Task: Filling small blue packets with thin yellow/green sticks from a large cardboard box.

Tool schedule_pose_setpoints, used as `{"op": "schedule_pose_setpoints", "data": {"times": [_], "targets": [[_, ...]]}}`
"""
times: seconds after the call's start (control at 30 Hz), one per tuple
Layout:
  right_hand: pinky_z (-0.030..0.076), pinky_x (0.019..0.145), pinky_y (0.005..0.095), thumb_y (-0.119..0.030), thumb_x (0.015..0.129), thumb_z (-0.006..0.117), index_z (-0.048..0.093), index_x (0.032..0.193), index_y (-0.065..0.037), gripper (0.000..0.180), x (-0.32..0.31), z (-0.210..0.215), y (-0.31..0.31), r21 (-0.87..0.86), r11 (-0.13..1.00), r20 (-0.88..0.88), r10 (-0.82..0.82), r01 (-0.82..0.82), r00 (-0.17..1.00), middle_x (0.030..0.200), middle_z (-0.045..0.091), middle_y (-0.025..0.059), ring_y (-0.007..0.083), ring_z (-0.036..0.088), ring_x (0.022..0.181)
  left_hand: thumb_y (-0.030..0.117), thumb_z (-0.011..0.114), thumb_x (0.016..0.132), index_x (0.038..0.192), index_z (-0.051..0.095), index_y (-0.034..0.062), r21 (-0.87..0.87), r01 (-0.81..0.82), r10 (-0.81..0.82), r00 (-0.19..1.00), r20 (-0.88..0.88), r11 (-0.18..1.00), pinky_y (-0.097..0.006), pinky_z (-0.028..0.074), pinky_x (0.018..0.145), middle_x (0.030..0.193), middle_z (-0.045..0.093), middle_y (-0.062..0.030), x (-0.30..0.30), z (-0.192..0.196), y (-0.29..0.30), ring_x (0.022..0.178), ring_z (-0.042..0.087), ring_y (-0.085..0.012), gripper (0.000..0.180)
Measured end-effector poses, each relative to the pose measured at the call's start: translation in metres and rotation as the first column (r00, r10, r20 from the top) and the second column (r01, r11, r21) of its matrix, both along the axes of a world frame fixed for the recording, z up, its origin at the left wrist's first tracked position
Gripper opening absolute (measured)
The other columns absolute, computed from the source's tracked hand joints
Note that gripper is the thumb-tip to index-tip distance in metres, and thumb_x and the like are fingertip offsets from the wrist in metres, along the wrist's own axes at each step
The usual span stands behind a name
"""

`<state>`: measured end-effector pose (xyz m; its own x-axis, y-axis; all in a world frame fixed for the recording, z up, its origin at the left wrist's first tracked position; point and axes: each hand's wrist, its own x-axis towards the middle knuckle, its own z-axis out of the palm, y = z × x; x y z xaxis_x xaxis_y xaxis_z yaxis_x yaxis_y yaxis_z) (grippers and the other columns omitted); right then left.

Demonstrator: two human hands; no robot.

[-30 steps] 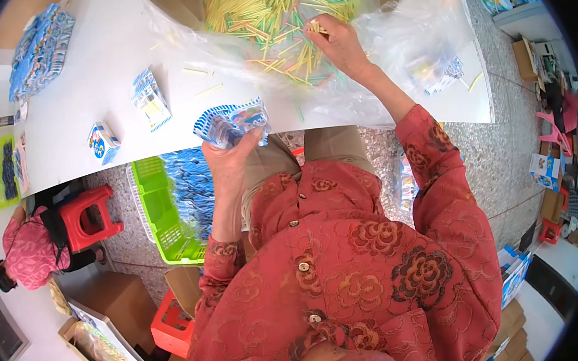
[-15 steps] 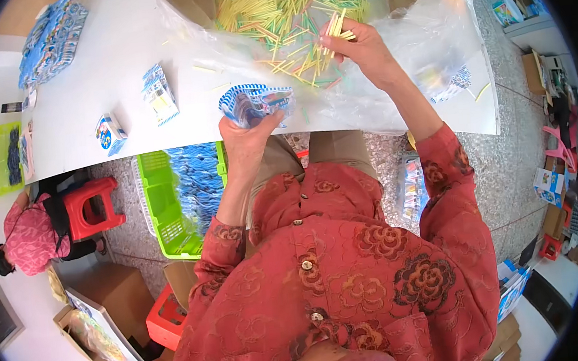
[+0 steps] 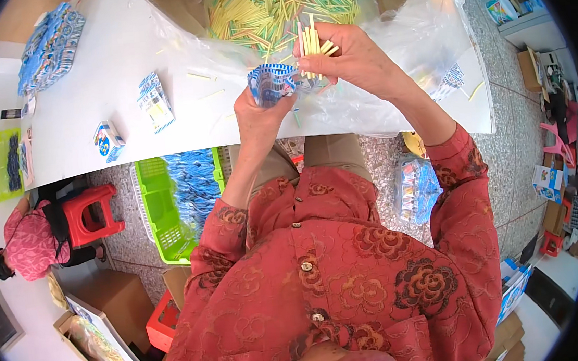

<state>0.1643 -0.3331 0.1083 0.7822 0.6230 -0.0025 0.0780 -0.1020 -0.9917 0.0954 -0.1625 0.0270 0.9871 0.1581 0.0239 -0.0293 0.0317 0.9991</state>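
Note:
My left hand (image 3: 259, 118) is closed round a small clear plastic bag (image 3: 271, 86) with a blue-and-white striped top, its mouth standing open upward. Just right of that mouth, my right hand (image 3: 360, 61) pinches a bunch of short thin sticks (image 3: 311, 44), mostly pale yellow with a pinkish one. Their lower ends come close to the bag's edge; whether they touch it I cannot tell. Beyond both hands spreads a heap of loose yellow, green and pink sticks (image 3: 281, 9), lying in a large clear plastic liner (image 3: 421, 38).
On the white table (image 3: 119, 51) lie two small printed packs (image 3: 108, 140) (image 3: 155, 103) and a stack of blue packaging (image 3: 50, 46). Below its edge stands a green basket (image 3: 169, 225) of blue packets. Left, a person in pink (image 3: 36, 237) is beside a red stool (image 3: 93, 215).
My right hand has come left and nearer with its sticks, from over the heap to beside the bag. My left hand has moved right and slightly up with the bag, whose mouth looks rounder.

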Motion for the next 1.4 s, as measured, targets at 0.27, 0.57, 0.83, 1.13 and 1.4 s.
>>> {"op": "schedule_pose_setpoints", "data": {"times": [0.27, 0.57, 0.83, 1.13, 1.4], "targets": [[0.043, 0.062, 0.0212, -0.013, 0.083, 0.063, 0.059, 0.096, -0.001, 0.018, 0.005, -0.014, 0.002, -0.08, 0.98, 0.286, -0.153, 0.183, 0.946, 0.077, 0.056, -0.0015, 0.0042, 0.049, 0.069, 0.001, 0.069, 0.068, 0.088, 0.062, 0.001, 0.014, 0.021, -0.021, 1.0, 0.011, 1.0, -0.023, 0.045, 0.065, 0.078, 0.063, -0.0004, 0.01, 0.004, -0.006, 0.07, 0.054, -0.0061, 0.02], [0.04, 0.057, 0.02, -0.012, 0.082, 0.062, 0.057, 0.086, -0.003, 0.011, 0.012, -0.012, 0.002, -0.029, 0.981, 0.328, -0.173, 0.193, 0.929, 0.073, 0.054, -0.0033, 0.0024, 0.047, 0.065, 0.002, 0.07, 0.067, 0.086, 0.061, 0.0007, 0.082, 0.02, -0.019, 1.0, -0.017, 0.996, -0.023, 0.046, 0.063, 0.077, 0.063, -0.0012, 0.02, 0.005, -0.009, 0.067, 0.055, -0.0072, 0.021], [0.041, 0.059, 0.0211, -0.016, 0.085, 0.059, 0.061, 0.083, -0.002, 0.014, 0.018, -0.024, 0.007, -0.019, 0.968, 0.338, -0.229, 0.25, 0.913, 0.074, 0.057, -0.003, 0.0038, 0.049, 0.066, -0.001, 0.07, 0.067, 0.087, 0.061, 0.0034, -0.004, 0.058, -0.058, 0.997, -0.046, 0.998, -0.023, 0.045, 0.06, 0.077, 0.062, 0.0004, 0.024, 0.002, -0.009, 0.066, 0.055, -0.0067, 0.022], [0.041, 0.086, 0.0278, -0.02, 0.093, 0.045, 0.065, 0.096, -0.001, 0.027, 0.009, -0.044, 0.021, 0.175, 0.96, 0.278, -0.263, 0.22, 0.924, 0.104, 0.059, 0.0054, 0.0129, 0.052, 0.097, -0.002, 0.071, 0.067, 0.095, 0.061, 0.0039, -0.167, 0.072, -0.088, 0.992, -0.09, 0.983, -0.024, 0.046, 0.065, 0.086, 0.062, -0.0004, 0.022, 0.005, -0.01, 0.074, 0.057, -0.0082, 0.03], [0.036, 0.095, 0.0292, -0.023, 0.095, 0.039, 0.059, 0.111, -0.002, 0.033, -0.002, -0.021, 0.01, 0.22, 0.967, 0.146, -0.159, 0.125, 0.976, 0.113, 0.056, 0.0057, 0.0156, 0.05, 0.107, -0.003, 0.07, 0.068, 0.098, 0.061, 0.0044, -0.19, 0.047, -0.072, 0.989, -0.129, 0.981, -0.025, 0.048, 0.068, 0.088, 0.063, -0.0016, 0.011, 0.012, 0.002, 0.076, 0.058, -0.0097, 0.032]]}}
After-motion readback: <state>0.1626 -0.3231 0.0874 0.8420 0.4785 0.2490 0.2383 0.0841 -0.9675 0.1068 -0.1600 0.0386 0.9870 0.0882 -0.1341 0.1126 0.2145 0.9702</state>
